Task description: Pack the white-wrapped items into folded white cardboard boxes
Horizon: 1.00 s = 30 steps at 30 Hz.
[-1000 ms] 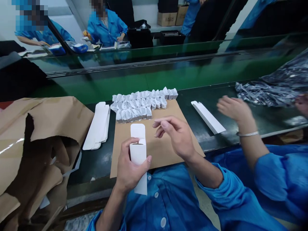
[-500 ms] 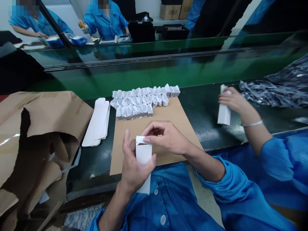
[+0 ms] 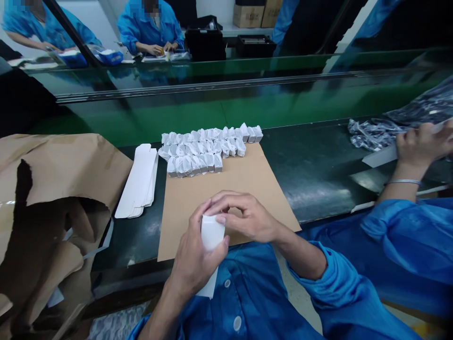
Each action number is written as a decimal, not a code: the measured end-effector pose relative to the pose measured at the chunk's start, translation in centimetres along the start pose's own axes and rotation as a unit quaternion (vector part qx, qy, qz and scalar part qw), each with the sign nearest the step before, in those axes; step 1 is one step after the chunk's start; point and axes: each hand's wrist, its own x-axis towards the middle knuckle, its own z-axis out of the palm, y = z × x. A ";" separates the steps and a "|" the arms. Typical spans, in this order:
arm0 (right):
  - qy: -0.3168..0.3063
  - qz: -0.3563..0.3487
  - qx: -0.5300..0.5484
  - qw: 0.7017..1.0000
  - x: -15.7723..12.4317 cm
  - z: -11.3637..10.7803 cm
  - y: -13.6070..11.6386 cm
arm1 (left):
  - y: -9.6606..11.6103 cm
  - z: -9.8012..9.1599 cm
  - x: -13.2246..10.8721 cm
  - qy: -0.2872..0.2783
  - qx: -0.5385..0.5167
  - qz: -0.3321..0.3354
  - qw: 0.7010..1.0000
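My left hand (image 3: 196,250) is wrapped round a narrow white box (image 3: 213,233), which stands upright and slightly tilted over my lap. The fingers of my right hand (image 3: 244,215) pinch the top end of the same box, where the flap now lies folded down. Beyond my hands, a brown cardboard sheet (image 3: 247,184) lies on the dark table. Several small white wrapped pieces (image 3: 194,165) stand in rows on its far part. A stack of flat white cartons (image 3: 136,184) lies to the left of the sheet.
A large torn brown paper bag (image 3: 71,165) stands at the left. On the right, a co-worker's hand (image 3: 421,146) holds a white carton beside clear plastic bags (image 3: 375,132). Behind the green barrier (image 3: 198,106), people in blue sit near black bins (image 3: 205,42).
The box's top flap has closed under my fingers, and both hands have sunk slightly. The co-worker's hand on the right has moved further right with a white carton.
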 end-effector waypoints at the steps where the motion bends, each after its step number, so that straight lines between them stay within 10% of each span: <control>1: 0.002 -0.024 -0.012 1.000 -0.4 0.3 0.1 | 0.0 -0.1 -0.2 0.001 -0.004 0.005 1.000; 10: 0.032 -0.114 -0.152 0.981 -2.7 2.4 0.5 | -0.4 -0.3 -1.1 0.012 -0.051 -0.038 0.998; 14: -0.013 -0.012 -0.150 0.989 -2.6 2.7 0.3 | -0.4 0.7 0.4 0.101 -0.148 -0.133 0.975; 18: -0.026 0.173 -0.168 0.970 -2.7 3.5 0.8 | -1.6 0.7 3.1 0.257 -0.317 -0.228 0.884; 21: -0.072 0.205 -0.153 0.964 -1.9 2.5 1.8 | -3.3 -0.7 4.0 0.286 -0.217 -0.154 0.921; 24: -0.155 0.192 -0.209 0.946 0.7 -0.7 2.4 | -4.8 -2.2 3.8 0.153 0.072 0.032 0.985; 27: -0.140 0.211 -0.411 0.876 4.3 -4.2 2.9 | -5.8 -2.2 3.5 -0.084 0.242 0.178 0.950; 30: -0.025 0.246 -0.515 0.821 7.5 -6.0 4.1 | -6.3 -0.9 3.8 -0.153 0.308 0.180 0.922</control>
